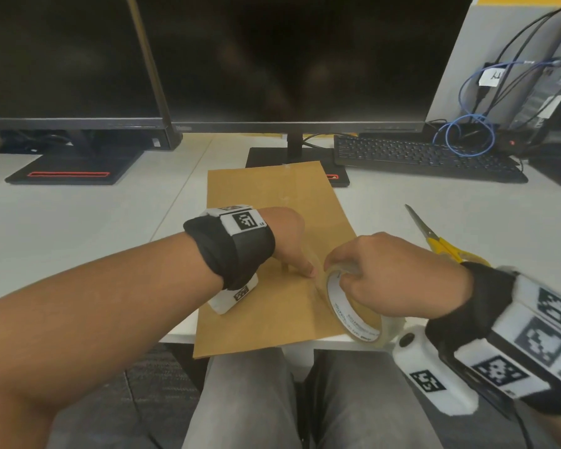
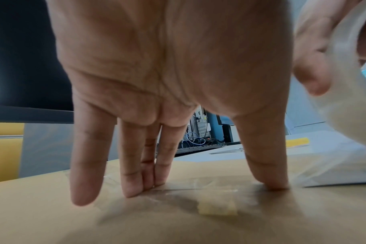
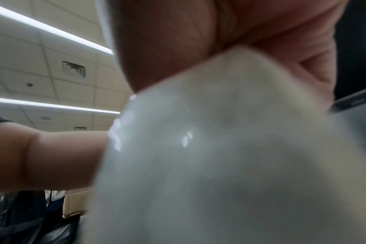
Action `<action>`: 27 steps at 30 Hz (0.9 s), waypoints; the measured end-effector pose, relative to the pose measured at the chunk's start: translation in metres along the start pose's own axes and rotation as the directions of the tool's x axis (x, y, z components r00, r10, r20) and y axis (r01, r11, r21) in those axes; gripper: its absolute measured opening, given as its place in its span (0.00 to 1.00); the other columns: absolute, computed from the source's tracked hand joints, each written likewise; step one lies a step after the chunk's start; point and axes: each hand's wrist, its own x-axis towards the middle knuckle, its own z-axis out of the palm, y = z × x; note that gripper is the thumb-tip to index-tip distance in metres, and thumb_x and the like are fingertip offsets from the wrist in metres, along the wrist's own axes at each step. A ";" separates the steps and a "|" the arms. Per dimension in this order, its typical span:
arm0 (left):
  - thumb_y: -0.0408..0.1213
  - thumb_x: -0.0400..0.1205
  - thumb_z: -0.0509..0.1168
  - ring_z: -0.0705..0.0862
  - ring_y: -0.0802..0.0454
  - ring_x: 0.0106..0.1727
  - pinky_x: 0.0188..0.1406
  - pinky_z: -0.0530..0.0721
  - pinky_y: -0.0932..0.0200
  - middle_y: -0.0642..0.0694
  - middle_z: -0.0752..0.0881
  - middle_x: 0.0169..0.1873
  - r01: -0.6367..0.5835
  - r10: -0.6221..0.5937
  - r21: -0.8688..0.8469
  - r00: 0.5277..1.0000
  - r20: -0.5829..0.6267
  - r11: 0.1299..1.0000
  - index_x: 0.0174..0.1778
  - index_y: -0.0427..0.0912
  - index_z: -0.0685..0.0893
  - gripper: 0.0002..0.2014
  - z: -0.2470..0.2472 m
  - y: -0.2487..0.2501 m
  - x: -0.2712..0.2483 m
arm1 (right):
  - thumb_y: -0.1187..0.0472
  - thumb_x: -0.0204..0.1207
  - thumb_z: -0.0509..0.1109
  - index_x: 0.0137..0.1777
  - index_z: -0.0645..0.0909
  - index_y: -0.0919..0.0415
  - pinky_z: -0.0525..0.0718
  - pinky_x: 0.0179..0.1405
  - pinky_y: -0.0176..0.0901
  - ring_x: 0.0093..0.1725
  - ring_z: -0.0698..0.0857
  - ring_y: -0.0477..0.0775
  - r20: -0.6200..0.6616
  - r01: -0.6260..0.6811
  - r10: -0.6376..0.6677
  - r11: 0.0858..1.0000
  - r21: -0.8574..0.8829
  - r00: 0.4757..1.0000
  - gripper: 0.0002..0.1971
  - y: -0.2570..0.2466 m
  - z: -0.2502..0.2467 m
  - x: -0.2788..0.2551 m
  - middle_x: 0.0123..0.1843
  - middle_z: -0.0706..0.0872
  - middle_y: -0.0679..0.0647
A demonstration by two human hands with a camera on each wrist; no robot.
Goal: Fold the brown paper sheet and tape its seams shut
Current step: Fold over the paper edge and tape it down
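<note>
At the table's near edge (image 1: pixel 337 345) lies the folded brown paper sheet (image 1: pixel 272 306), overhanging slightly. The left hand (image 1: pixel 285 241), fingers straight, presses tape onto its seam, anchoring it, while the right hand (image 1: pixel 399 280) grasps the tape roll (image 1: pixel 353 312), likely drawing more.

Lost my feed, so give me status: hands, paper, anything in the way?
Left hand open, fingertips pressing tape onto paper. Right hand grips tape roll at the seam. Paper folded, flat on desk. Scissors lie right, clear.
</note>
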 end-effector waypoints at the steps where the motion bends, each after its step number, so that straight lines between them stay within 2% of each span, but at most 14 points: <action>1: 0.66 0.69 0.71 0.81 0.48 0.42 0.39 0.77 0.58 0.43 0.87 0.50 -0.001 0.001 0.001 1.000 0.000 1.000 0.53 0.39 0.85 0.32 0.000 0.000 0.000 | 0.58 0.80 0.59 0.68 0.80 0.48 0.77 0.54 0.38 0.61 0.83 0.54 0.011 -0.003 0.003 1.000 0.006 1.000 0.19 0.001 0.000 -0.001 0.64 0.86 0.51; 6: 0.66 0.70 0.70 0.82 0.48 0.42 0.39 0.78 0.57 0.43 0.87 0.49 -0.007 0.007 0.006 1.000 0.006 1.000 0.51 0.40 0.86 0.30 -0.001 0.000 -0.002 | 0.58 0.80 0.59 0.68 0.81 0.48 0.74 0.40 0.32 0.52 0.81 0.52 0.046 -0.031 0.029 0.998 0.045 0.999 0.19 0.007 0.001 -0.004 0.62 0.86 0.50; 9: 0.69 0.68 0.69 0.83 0.47 0.46 0.44 0.82 0.56 0.45 0.83 0.51 -0.003 0.003 0.026 1.000 0.025 1.000 0.48 0.40 0.85 0.32 0.000 0.004 -0.005 | 0.55 0.79 0.60 0.70 0.78 0.46 0.79 0.48 0.33 0.55 0.83 0.51 0.038 -0.026 0.023 0.996 0.085 0.999 0.19 0.007 0.001 -0.008 0.60 0.86 0.49; 10: 0.70 0.67 0.69 0.83 0.47 0.48 0.47 0.83 0.56 0.45 0.80 0.53 0.003 -0.005 0.042 0.999 0.042 0.999 0.47 0.40 0.83 0.33 0.001 0.007 -0.007 | 0.54 0.78 0.62 0.72 0.74 0.45 0.78 0.45 0.30 0.53 0.83 0.51 0.042 -0.028 0.024 0.995 0.099 0.999 0.21 0.007 0.001 -0.010 0.56 0.86 0.48; 11: 0.71 0.67 0.68 0.82 0.46 0.49 0.48 0.83 0.55 0.46 0.77 0.54 0.008 -0.012 0.056 0.998 0.063 0.998 0.45 0.42 0.80 0.33 0.001 0.009 -0.008 | 0.53 0.77 0.63 0.72 0.70 0.44 0.76 0.37 0.26 0.47 0.82 0.50 0.055 -0.037 0.031 0.993 0.113 0.998 0.23 0.007 0.000 -0.013 0.50 0.85 0.47; 12: 0.72 0.66 0.68 0.81 0.46 0.49 0.48 0.83 0.55 0.46 0.74 0.55 0.012 -0.017 0.067 0.997 0.081 0.998 0.45 0.44 0.78 0.32 0.000 0.011 -0.009 | 0.54 0.76 0.64 0.72 0.67 0.43 0.74 0.31 0.26 0.40 0.81 0.49 0.069 -0.048 0.039 0.991 0.126 0.997 0.23 0.007 -0.001 -0.016 0.43 0.83 0.48; 13: 0.72 0.66 0.68 0.81 0.46 0.48 0.47 0.82 0.56 0.45 0.73 0.55 0.013 -0.019 0.072 0.995 0.093 0.997 0.47 0.45 0.79 0.32 0.000 0.013 -0.010 | 0.55 0.76 0.65 0.70 0.66 0.43 0.74 0.29 0.27 0.35 0.79 0.48 0.075 -0.053 0.043 0.990 0.131 0.996 0.23 0.008 -0.002 -0.019 0.38 0.81 0.47; 15: 0.72 0.67 0.68 0.80 0.46 0.47 0.46 0.81 0.56 0.45 0.73 0.55 0.008 -0.016 0.078 0.994 0.104 0.997 0.53 0.44 0.82 0.34 -0.001 0.014 -0.012 | 0.56 0.76 0.65 0.69 0.67 0.42 0.74 0.33 0.21 0.31 0.76 0.42 0.049 -0.050 0.045 0.993 0.110 0.998 0.22 0.009 -0.004 -0.023 0.34 0.77 0.43; 17: 0.72 0.67 0.67 0.79 0.46 0.46 0.45 0.80 0.57 0.45 0.73 0.55 0.005 -0.015 0.087 0.994 0.104 0.996 0.53 0.44 0.83 0.35 -0.002 0.014 -0.013 | 0.55 0.77 0.65 0.70 0.70 0.40 0.72 0.33 0.16 0.30 0.74 0.38 -0.009 -0.042 0.043 0.995 0.090 0.999 0.22 0.009 -0.004 -0.025 0.32 0.73 0.39; 19: 0.73 0.67 0.66 0.79 0.46 0.46 0.43 0.78 0.58 0.43 0.74 0.58 0.011 -0.023 0.107 0.994 0.109 0.994 0.51 0.44 0.82 0.34 -0.003 0.015 -0.013 | 0.54 0.78 0.64 0.71 0.71 0.38 0.71 0.32 0.13 0.33 0.74 0.41 -0.060 -0.036 0.042 0.995 0.096 0.997 0.22 0.007 -0.002 -0.025 0.36 0.76 0.39; 21: 0.73 0.67 0.66 0.78 0.45 0.47 0.44 0.77 0.57 0.42 0.73 0.64 0.017 -0.032 0.114 0.991 0.127 0.993 0.57 0.43 0.83 0.38 -0.003 0.017 -0.014 | 0.54 0.79 0.62 0.72 0.71 0.37 0.70 0.32 0.12 0.39 0.74 0.45 -0.094 -0.030 0.038 0.996 0.088 0.995 0.22 0.006 0.000 -0.024 0.44 0.80 0.45; 23: 0.73 0.67 0.66 0.77 0.45 0.48 0.45 0.76 0.57 0.40 0.71 0.70 0.019 -0.033 0.104 0.990 0.139 0.994 0.65 0.42 0.81 0.42 -0.002 0.018 -0.015 | 0.54 0.80 0.61 0.73 0.72 0.38 0.70 0.28 0.18 0.42 0.73 0.46 -0.108 -0.012 0.018 0.998 0.061 0.994 0.22 0.006 0.002 -0.023 0.47 0.82 0.48; 25: 0.73 0.68 0.65 0.77 0.45 0.49 0.48 0.76 0.57 0.39 0.69 0.72 0.018 -0.031 0.094 0.990 0.141 0.995 0.69 0.42 0.78 0.43 -0.002 0.021 -0.016 | 0.55 0.80 0.61 0.73 0.72 0.38 0.68 0.29 0.31 0.46 0.78 0.48 -0.112 0.003 0.000 1.000 0.029 0.994 0.22 0.005 0.004 -0.021 0.55 0.87 0.50; 27: 0.70 0.71 0.65 0.77 0.45 0.51 0.52 0.77 0.56 0.38 0.69 0.72 0.001 -0.012 0.085 0.991 0.134 0.996 0.73 0.43 0.74 0.42 -0.001 0.023 -0.018 | 0.55 0.80 0.60 0.73 0.72 0.38 0.65 0.35 0.32 0.55 0.83 0.51 -0.121 0.011 -0.011 1.000 0.000 0.993 0.22 0.004 0.006 -0.021 0.60 0.87 0.51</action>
